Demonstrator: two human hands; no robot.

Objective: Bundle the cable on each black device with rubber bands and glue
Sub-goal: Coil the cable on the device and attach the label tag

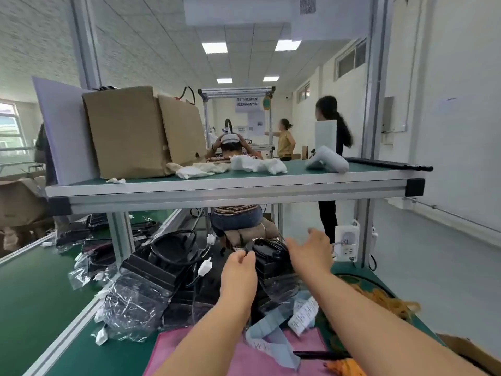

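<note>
A black device (pixel 273 263) with a coiled black cable on top stands on the green bench under the shelf. My left hand (pixel 240 270) is curled at its left edge and pinches the cable there. My right hand (pixel 311 249) hovers over the device's right side with fingers spread, holding nothing. Another black device (pixel 162 256) with a looped cable and white connectors sits to the left. Yellow rubber bands (pixel 385 299) lie in a pile at the right, beside my right forearm.
Several black devices in clear plastic bags (pixel 135 299) crowd the bench to the left. A pink sheet (pixel 244 356) and paper label strips (pixel 303 313) lie near me. An aluminium shelf (pixel 233 188) with cardboard boxes hangs overhead. People work beyond the bench.
</note>
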